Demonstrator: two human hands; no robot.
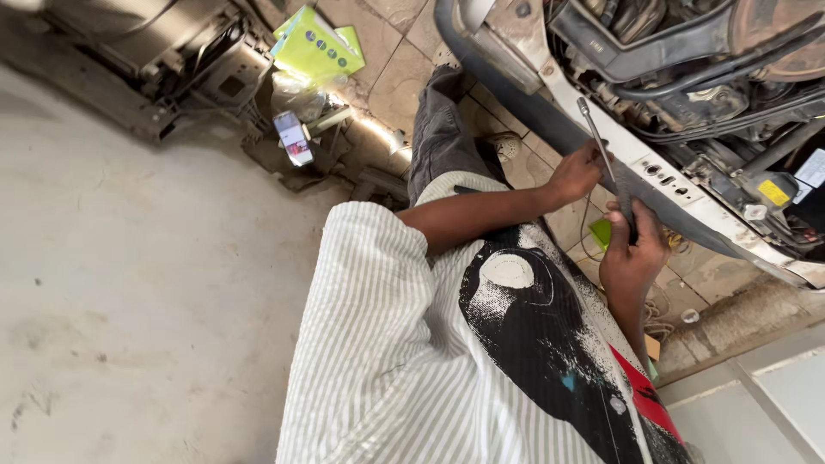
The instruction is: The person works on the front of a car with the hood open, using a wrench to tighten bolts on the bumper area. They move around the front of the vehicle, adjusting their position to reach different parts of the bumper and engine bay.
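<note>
Wrench point(606, 159), a long thin metal bar with a socket end, stands tilted against the dark front edge of the car body point(550, 120), right of centre in the scene. Its tip points up and left toward the engine bay point(687, 60); its handle runs down to the right.

One hand point(576, 172), at the end of the bare forearm that crosses the chest, has its grip closed around the middle of the shaft, just under the car's edge. Which arm it belongs to cannot be told from this view. The other hand point(634, 249) sits lower and nearer, its grip wrapped tight on the dark handle end, fingers curled fully round it. Both hands lie close together, almost touching.

A white panel point(679, 185) with small holes runs just beyond the hands, with hoses and cables packed above it. A small green thing point(601, 232) lies on the tiled floor point(395, 77) between the hands. Farther left on the floor are green packets point(318, 43), a small printed box point(292, 137) and a dark machine part point(180, 60). A striped shirt point(378, 361) fills the near foreground.
</note>
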